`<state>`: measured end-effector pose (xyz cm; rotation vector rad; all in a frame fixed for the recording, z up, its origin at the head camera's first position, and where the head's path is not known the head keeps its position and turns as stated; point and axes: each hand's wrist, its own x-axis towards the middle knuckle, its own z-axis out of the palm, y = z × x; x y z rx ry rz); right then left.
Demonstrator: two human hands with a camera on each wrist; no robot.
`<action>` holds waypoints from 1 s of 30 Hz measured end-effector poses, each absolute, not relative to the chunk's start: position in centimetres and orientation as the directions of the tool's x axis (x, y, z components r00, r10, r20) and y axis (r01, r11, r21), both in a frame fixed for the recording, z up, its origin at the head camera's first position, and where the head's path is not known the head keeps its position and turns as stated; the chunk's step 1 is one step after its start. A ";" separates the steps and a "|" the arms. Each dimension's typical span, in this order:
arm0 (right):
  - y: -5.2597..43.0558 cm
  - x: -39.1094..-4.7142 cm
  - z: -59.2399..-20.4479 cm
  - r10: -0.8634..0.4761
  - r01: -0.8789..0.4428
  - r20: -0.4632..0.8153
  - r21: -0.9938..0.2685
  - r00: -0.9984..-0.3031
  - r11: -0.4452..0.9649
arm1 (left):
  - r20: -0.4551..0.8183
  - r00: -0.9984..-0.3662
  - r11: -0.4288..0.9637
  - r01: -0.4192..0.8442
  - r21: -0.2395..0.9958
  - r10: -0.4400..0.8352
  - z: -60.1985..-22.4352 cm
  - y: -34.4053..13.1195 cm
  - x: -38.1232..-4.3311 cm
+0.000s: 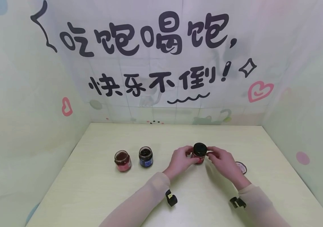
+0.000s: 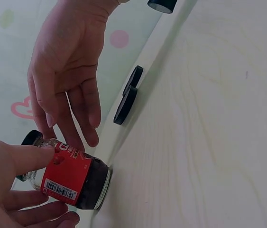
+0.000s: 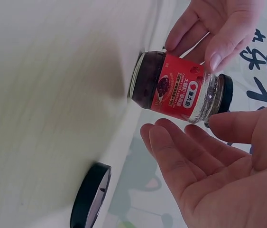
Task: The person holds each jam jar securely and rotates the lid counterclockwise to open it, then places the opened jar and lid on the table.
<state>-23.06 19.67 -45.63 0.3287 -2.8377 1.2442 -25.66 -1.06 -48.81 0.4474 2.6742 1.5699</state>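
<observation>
The red-labelled jar (image 3: 179,88) stands pinched by the left hand (image 1: 180,160); the right hand (image 1: 224,162), fingers loosely spread, is at its three o'clock. Best brace the jar upright and keep its black lid (image 1: 200,147) level. Right-hand contact is unclear; that wrist partly hides a loose lid (image 1: 242,168) near four o'clock.

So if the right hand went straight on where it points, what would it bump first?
Probably the red-labelled jar, up near its black lid. The right hand is close beside it; whether they already touch is hard to tell.
</observation>
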 end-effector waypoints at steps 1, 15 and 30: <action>19.6 -23.0 -45.6 -0.183 -0.204 0.108 -0.724 -0.977 0.659 | 0.138 -0.957 0.454 0.244 0.857 0.253 -48.8 -1.0 -25.7; 19.4 -23.0 -45.8 -0.192 -0.225 0.127 -0.711 -0.973 0.666 | 0.155 -0.953 0.391 0.251 0.886 0.259 -49.0 -0.9 -25.9; 18.4 -22.5 -45.3 -0.197 -0.233 0.132 -0.679 -0.972 0.696 | 0.164 -0.959 0.468 0.258 0.845 0.233 -48.4 -1.4 -25.4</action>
